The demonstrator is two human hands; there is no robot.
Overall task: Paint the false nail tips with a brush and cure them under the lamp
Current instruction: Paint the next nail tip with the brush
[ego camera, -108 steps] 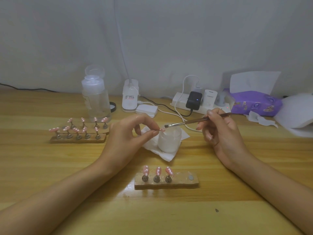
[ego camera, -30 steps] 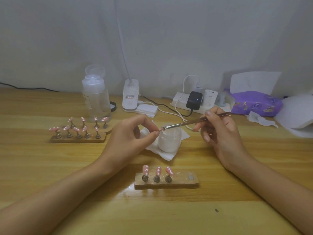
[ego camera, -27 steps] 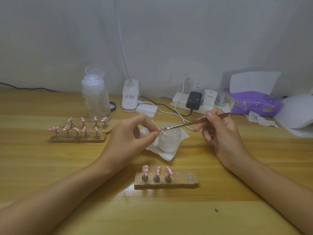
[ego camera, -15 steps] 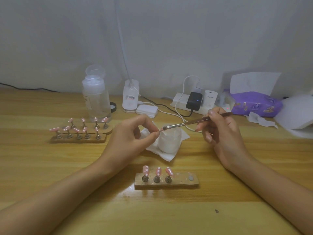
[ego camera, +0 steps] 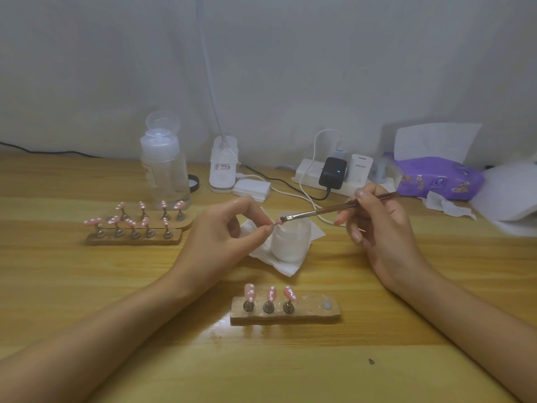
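- Nearest the person, between the two wrists and closer than either hand, a wooden holder block lay on the wooden table. Three dotted pink tips stood on metal pegs along its left part, and a bare silver disc sat near its right end.
- The left hand was curled, its thumb and forefinger pinching a small pink nail tip held out toward the right hand. The other fingers were tucked under the palm.
- The right hand pinched a thin brush between thumb and fingers, toward the back of the handle. The handle slanted down toward the left hand, and the bristles touched the pinched nail tip.
- Between the two hands, just behind the point where brush and tip met, a white jar stood upright on a crumpled white tissue.
- To the left of the left hand and slightly farther off, a second holder carried two rows of pink tips on pegs.
- Beyond the left hand stood a clear bottle with its flip lid up. Right of it were a white lamp base, whose stalk rose out of view, and a stack of white pads.
- Beyond the right hand, a white power strip lay by the wall with a black charger plugged in.
- A purple tissue pack lay farther right.
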